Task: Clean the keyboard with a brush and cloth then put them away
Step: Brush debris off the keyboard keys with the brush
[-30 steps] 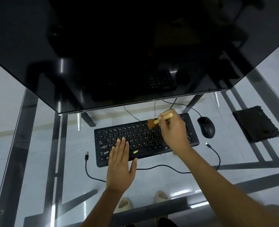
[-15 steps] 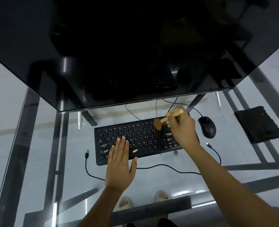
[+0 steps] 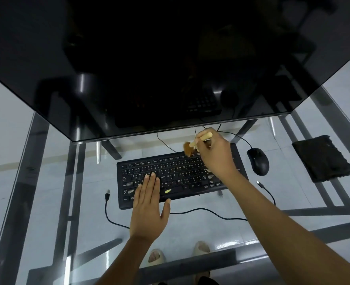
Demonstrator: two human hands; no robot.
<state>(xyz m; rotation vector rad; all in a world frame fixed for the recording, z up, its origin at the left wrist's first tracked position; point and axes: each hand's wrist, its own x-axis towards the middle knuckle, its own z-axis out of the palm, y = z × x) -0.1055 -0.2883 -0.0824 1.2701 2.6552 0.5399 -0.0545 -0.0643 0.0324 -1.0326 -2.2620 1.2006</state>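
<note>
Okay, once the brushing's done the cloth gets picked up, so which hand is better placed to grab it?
Probably the right hand. The cloth lies on the table's right side, beyond the mouse, but that hand grips the brush. The left hand lies flat on the keyboard, farther away.

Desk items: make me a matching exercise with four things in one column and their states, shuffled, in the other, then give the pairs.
1. brush
2. cloth
3. mouse
4. left hand

A. lies flat on the keyboard
B. lies folded at the far right of the glass desk
C. gripped by the right hand
D. sits just right of the keyboard

Pairs: 1-C, 2-B, 3-D, 4-A
</note>
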